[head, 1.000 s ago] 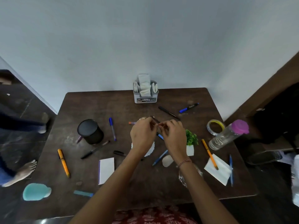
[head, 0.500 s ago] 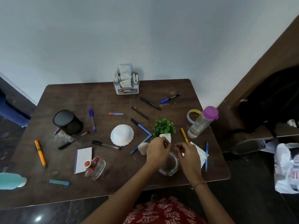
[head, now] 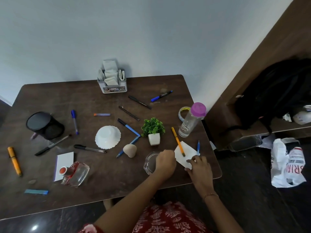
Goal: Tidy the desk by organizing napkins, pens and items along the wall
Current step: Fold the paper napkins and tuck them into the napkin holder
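As the right hand point(head: 199, 167) is coming off the dish point(head: 146, 165), where it was working with the left half a second ago, its fingertips are settling on the near corner of the napkin point(head: 189, 152). The napkin is lying flat at the desk's point(head: 117, 182) 4 o'clock, close to the right edge. The fingers are lying loosely spread, pressing rather than closing, and nothing is being lifted yet.

An orange pen point(head: 177, 140) is lying across the napkin's far half and a blue pen point(head: 198, 147) is sitting just beside its 3 o'clock corner. Both are probably needing to come off before the sheet is moving freely.

The left hand point(head: 165, 161) is staying curled over the dish's 3 o'clock rim. I cannot tell whether it is actually gripping the glass, since the knuckles are hiding the fingertips.

A second ago both hands were busy at the desk's middle, so the work is now shifting to this corner. The holder point(head: 111, 84), already carrying napkins, is standing at 12 o'clock against the wall point(head: 151, 39), well apart from the loose one. Other pens are lying scattered all round, with the cup point(head: 44, 125) at 9 o'clock, so the tidying is looking barely begun.
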